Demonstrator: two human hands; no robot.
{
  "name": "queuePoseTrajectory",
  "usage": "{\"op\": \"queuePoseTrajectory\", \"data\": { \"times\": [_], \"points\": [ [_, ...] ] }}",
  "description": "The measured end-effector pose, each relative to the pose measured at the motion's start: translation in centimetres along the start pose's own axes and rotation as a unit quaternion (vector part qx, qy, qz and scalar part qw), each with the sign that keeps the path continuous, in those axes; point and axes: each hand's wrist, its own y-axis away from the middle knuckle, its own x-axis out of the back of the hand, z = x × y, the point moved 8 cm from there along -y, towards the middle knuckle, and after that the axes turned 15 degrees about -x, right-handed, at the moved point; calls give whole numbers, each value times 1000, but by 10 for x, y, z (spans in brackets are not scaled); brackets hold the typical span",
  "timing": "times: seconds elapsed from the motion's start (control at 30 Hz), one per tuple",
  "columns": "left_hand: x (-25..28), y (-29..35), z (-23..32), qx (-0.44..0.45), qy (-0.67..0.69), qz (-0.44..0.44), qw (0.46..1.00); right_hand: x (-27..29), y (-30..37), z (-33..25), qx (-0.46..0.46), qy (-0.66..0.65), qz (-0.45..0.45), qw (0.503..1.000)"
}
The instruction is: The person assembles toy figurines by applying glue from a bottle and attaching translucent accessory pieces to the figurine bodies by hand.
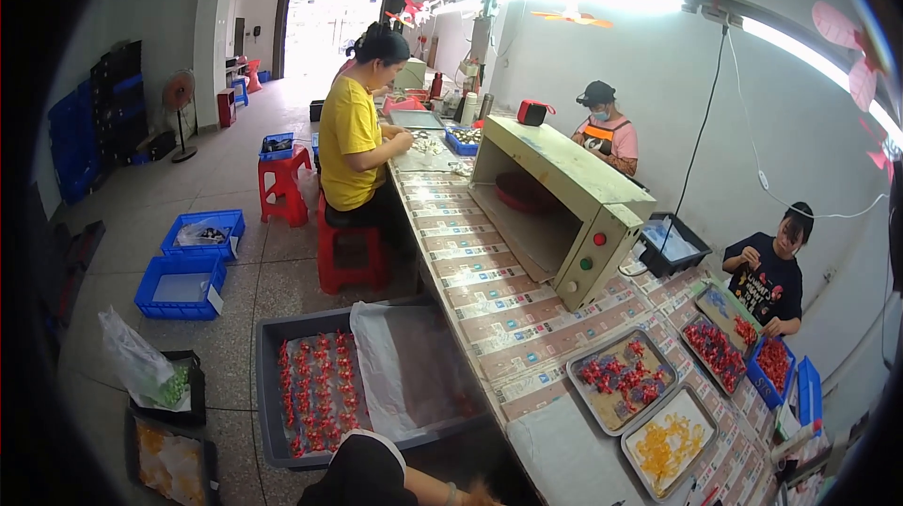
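Rows of red bits [323,391] were laid in the grey bin [268,412] and could be knocked crooked if it was bumped by the left sleeve [359,473], but how the fingers of the blurred left hand [478,494] were held could not be told.

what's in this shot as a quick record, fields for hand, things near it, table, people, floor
left hand: blurred at lower edge, hold unclear
near it: grey bin holding red pieces in rows
table: tray of red-purple pieces, tray of yellow pieces, pale box-shaped machine
people: at least three co-workers
floor: blue crates, red stools
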Motion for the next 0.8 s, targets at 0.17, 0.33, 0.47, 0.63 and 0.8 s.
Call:
{"op": "queuePoseTrajectory", "data": {
  "times": [0.17,0.33,0.47,0.63,0.8],
  "points": [
    [-21,1,-26,44,74,-22,996,26,-52,101,-165,105,-111,974],
    [-18,2,-23,-46,40,31,998,25,-6,56,-91,-50,2,995],
    [-16,-2,-31,-58,51,51,996,39,-1,68,-87,-125,62,986],
    [-30,2,-29,-121,81,119,982,52,-3,90,-86,-167,127,974],
    [-36,9,-42,-105,-13,138,985,58,5,95,-21,-197,194,961]
  ]
}}
